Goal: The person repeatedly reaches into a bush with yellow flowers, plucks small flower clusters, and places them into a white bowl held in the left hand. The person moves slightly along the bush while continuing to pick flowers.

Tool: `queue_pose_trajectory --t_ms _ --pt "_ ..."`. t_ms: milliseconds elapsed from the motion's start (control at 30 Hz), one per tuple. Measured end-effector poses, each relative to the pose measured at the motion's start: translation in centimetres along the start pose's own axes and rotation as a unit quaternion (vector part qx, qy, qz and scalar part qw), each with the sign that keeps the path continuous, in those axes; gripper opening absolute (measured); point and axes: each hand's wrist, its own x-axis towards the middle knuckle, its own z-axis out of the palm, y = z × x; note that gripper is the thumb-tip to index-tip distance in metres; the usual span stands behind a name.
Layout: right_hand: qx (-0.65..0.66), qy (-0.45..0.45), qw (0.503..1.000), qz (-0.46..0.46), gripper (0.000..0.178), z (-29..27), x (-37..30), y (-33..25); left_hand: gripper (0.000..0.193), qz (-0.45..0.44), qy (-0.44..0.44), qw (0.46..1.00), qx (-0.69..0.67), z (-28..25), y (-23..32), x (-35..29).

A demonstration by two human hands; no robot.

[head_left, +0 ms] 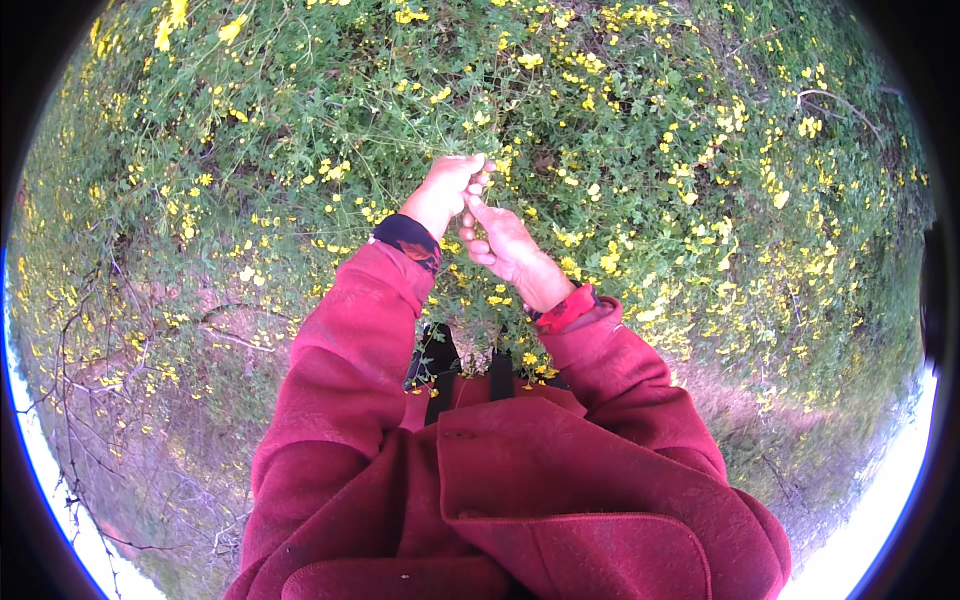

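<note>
"Two red sleeves (345,340) are seen; how are they textured?"

"Thick, matte and felt-like, with soft folds. The left hand (447,187) and right hand (508,248) are curled, close together; whether anything is gripped cannot be told."

"And the yellow flowers (610,262)?"

"They are spread outdoors around both hands, among leafy green plants (350,100); brownish ground (760,405) is seen behind."

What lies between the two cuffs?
In the head view, green plants with yellow flowers lie between the left cuff and right cuff.
</note>
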Motion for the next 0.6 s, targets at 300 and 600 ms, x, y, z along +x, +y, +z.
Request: queue_pose_trajectory --t_ms 300,600 --pt "0.002 -0.048 0.997 -0.054 0.026 -2.3 -1.3 -3.2 0.02 0.051 0.101 0.989 0.097 -0.2 0.8 -0.4" --pt "-0.183 0.033 0.982 0.027 0.063 -0.3 4.5 -10.0 0.015 0.071 0.125 0.98 0.14 0.3 0.1 0.3"
